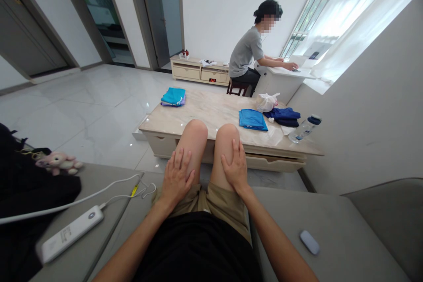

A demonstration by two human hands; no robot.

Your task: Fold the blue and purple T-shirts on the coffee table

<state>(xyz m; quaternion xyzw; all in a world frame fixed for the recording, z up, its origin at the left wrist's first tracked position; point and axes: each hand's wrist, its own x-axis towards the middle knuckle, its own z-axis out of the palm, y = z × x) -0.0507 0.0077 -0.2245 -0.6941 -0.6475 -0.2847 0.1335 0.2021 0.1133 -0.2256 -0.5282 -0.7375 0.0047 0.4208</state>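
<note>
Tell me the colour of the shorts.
The shorts are khaki tan, shown best in the head view.

Folded clothes (pixel 253 120) lie left of a water bottle (pixel 306 129) on the coffee table (pixel 211 112)

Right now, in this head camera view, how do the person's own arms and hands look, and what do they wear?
The left forearm and right forearm are bare, with no sleeve, watch or cable. The left hand and right hand wear no gloves or visible rings. The person wears a black top and khaki shorts.
</note>
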